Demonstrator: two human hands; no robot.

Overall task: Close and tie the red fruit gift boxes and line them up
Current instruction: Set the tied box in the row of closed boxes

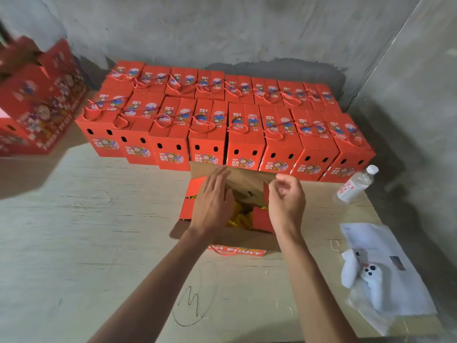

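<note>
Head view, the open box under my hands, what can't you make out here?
- Contents of the open box: the left hand and right hand cover most; only yellow shows.
- Its front lettering: cut off by the arms.
- Stacked boxes at left: blurred, cut by the edge.
- Bottle label: too small.

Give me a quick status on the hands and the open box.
Left hand flat over open box, right hand pinching its red flap. Fruit showing, untied. Tied boxes lined up behind. Nothing blocking.

Open red box, flaps up, before tied boxes
</note>
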